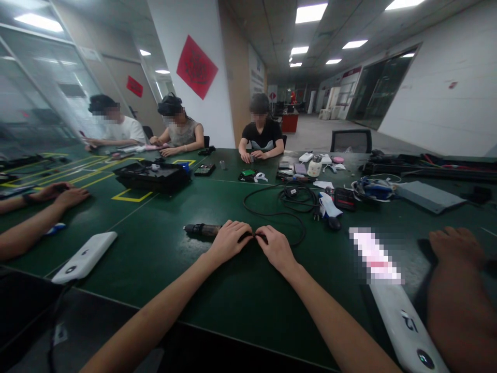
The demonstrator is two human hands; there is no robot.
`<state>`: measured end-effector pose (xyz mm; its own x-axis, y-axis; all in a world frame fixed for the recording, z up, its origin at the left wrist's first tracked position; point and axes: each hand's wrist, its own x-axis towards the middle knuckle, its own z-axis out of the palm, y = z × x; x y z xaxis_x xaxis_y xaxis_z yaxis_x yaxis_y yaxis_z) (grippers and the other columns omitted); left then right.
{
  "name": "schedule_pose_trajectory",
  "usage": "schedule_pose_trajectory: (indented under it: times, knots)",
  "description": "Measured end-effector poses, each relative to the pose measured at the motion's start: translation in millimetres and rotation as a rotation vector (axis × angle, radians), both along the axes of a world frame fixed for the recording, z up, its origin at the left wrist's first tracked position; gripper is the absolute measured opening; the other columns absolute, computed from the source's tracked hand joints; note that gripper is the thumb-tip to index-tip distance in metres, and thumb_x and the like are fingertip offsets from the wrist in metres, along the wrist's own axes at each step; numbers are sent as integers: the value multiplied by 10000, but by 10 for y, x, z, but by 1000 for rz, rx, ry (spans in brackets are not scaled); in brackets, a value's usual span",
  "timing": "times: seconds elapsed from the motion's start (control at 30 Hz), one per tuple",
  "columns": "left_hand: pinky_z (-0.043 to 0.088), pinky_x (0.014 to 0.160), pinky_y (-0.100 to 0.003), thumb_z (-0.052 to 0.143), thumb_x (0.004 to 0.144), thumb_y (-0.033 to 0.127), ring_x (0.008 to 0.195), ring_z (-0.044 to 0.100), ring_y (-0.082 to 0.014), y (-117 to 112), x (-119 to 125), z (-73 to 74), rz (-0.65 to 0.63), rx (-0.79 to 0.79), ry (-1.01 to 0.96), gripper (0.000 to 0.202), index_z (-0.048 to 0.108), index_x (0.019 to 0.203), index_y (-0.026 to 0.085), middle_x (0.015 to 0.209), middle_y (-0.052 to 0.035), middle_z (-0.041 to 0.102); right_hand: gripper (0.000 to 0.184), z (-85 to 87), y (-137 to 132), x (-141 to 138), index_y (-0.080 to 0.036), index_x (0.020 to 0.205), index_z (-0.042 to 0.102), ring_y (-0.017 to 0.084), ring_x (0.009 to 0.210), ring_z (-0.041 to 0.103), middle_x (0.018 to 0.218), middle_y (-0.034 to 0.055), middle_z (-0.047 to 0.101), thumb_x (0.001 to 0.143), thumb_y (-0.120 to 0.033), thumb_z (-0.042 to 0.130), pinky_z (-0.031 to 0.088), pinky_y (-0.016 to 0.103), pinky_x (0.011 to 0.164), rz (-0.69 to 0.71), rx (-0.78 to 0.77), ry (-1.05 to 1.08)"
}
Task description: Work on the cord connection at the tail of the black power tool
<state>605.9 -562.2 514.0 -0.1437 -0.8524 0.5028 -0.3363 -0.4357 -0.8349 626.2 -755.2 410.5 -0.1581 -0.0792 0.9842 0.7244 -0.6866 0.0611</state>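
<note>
Both my hands rest on the green table (233,290) and meet in the middle. My left hand (229,239) is curled over the near end of a dark cylindrical tool (202,229) that lies flat and points left. My right hand (276,247) is closed in a pinch against the left one; a small dark piece shows between the fingertips, too small to name. A black cable (272,212) loops on the table just behind my right hand.
White flat devices lie at the near left (84,257) and near right (404,324). Co-workers' hands rest at the left (70,197) and right (456,246). Three people sit at the far side. A black case (153,176) and scattered electronics (330,202) cover the far half.
</note>
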Motion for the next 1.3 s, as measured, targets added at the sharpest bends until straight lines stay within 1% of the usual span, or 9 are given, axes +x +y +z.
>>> schedule_pose_trajectory:
  times: [0.13,0.33,0.5,0.67,0.73,0.87,1.03,1.2,1.3]
  knots:
    - [422,929,-408,597,1040,349,1049,648,-229,-4,28,5,1,-20,-8,135,651,1108,247,1139,-30,735,117,18,-8,37,-233,1076,669,211,955,685,1079,57,697,986,-182,613,548,324,870,37,-15,-12]
    - [417,938,-402,583,1039,331,1084,644,-217,39,32,10,-5,15,-21,159,648,1173,276,1196,-17,729,107,21,-17,46,-221,1036,665,209,909,674,1023,59,690,962,-166,612,550,324,839,73,-24,-41]
    - [410,897,-412,583,1044,386,1005,645,-233,37,39,33,-10,8,-48,165,667,1102,256,1097,-34,741,116,2,-2,25,-231,1035,675,205,923,674,1030,53,693,969,-162,608,542,325,854,76,-33,-69]
    - [406,910,-403,579,1043,361,1045,644,-221,64,22,6,-15,38,-59,189,665,1191,283,1166,-22,739,115,-13,22,42,-229,1031,674,205,931,674,1024,51,696,967,-157,612,542,323,855,72,-25,-83]
    - [405,916,-400,571,1051,361,1051,644,-217,71,26,-10,-17,32,-63,175,670,1174,284,1158,-16,741,116,-20,30,46,-231,1033,678,204,927,674,1024,51,698,970,-162,610,544,321,847,71,-25,-86]
    - [399,906,-418,585,1046,399,1029,641,-243,55,46,-33,-23,-11,-79,178,672,1108,256,1076,-35,750,113,-33,31,36,-231,1030,680,210,931,674,1014,55,699,969,-166,611,545,327,852,62,-26,-92]
    - [403,924,-410,569,1050,364,1067,640,-229,47,48,-48,-31,16,-84,174,672,1166,285,1161,-23,746,121,-38,22,33,-236,1033,681,207,919,672,1011,52,699,966,-165,610,544,324,841,51,-24,-92]
    - [402,924,-428,581,1048,398,1031,646,-246,37,89,-51,-35,-23,-83,178,673,1107,258,1090,-39,753,106,-34,23,51,-237,1016,677,201,899,669,999,46,700,965,-172,611,537,314,815,52,-19,-81]
    - [405,940,-426,600,1037,383,1066,644,-239,43,102,-53,-34,-12,-74,173,667,1158,279,1140,-25,750,105,-31,21,54,-234,1025,673,201,915,668,1008,49,700,963,-173,615,535,317,833,56,-22,-75]
